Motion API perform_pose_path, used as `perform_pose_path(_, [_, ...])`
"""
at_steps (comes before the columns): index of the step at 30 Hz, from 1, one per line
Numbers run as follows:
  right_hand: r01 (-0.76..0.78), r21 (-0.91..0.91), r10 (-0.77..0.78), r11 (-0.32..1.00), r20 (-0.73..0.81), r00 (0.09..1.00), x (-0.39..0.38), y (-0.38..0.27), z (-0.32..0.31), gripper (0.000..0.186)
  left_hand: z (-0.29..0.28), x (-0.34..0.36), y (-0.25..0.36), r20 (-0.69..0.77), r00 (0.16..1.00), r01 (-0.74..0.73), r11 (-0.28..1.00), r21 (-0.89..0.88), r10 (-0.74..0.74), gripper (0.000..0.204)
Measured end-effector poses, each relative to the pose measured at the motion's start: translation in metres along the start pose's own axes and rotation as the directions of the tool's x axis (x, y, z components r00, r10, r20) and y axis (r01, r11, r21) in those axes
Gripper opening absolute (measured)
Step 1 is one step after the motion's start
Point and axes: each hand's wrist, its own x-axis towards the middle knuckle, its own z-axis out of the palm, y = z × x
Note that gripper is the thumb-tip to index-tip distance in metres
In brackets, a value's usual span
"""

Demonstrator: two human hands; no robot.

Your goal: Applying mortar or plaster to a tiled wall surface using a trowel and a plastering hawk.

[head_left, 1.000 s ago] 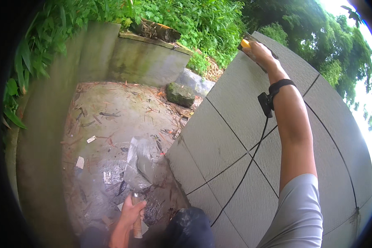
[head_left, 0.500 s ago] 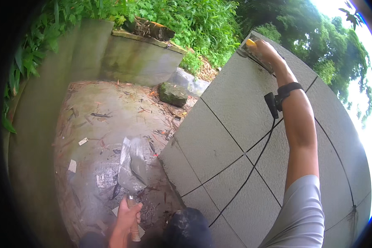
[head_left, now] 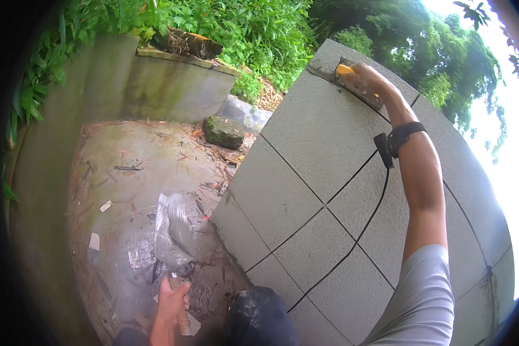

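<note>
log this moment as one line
left hand: grips wooden-handled trowel bearing grey material | right hand: grips yellow-handled float near top of grey gridded wall

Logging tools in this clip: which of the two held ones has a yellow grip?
The flat tool in the right hand; the trowel in the left hand has a brown handle.

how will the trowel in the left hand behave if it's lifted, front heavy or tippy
The trowel probably feels front-heavy: the left hand grips the handle, while a grey lump sits out on the blade. It may twist, since the lump lies toward the blade's right side. The lump could slide: the blade looks smooth and shiny.
</note>
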Motion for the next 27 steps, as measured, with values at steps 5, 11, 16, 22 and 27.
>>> perform_pose_path(5, [0.037,-0.235,-0.112,0.971,-0.316,0.942,-0.006,-0.006,0.01,0.04,0.001,-0.008,0.0,-0.004,1.0,-0.004,0.999,-0.045,0.004,0.055])
perform_pose_path(11, [0.131,0.684,-0.188,0.718,0.01,0.982,-0.144,-0.15,0.051,0.043,0.015,-0.009,0.023,0.101,0.993,0.053,0.999,0.007,-0.054,0.065])
perform_pose_path(16, [0.413,0.777,-0.67,0.475,0.016,0.742,-0.237,-0.236,0.129,0.037,0.013,-0.016,0.034,0.211,0.977,-0.018,0.999,0.044,0.008,0.089])
perform_pose_path(22, [0.151,0.873,-0.678,0.464,0.24,0.695,-0.237,-0.253,0.138,0.038,0.015,-0.026,0.044,0.249,0.967,-0.083,0.993,0.08,0.061,0.087])
perform_pose_path(27, [0.359,0.734,-0.6,0.576,0.081,0.796,-0.229,-0.237,0.149,0.041,0.03,-0.025,0.039,0.235,0.97,-0.119,0.969,0.216,0.067,0.077])
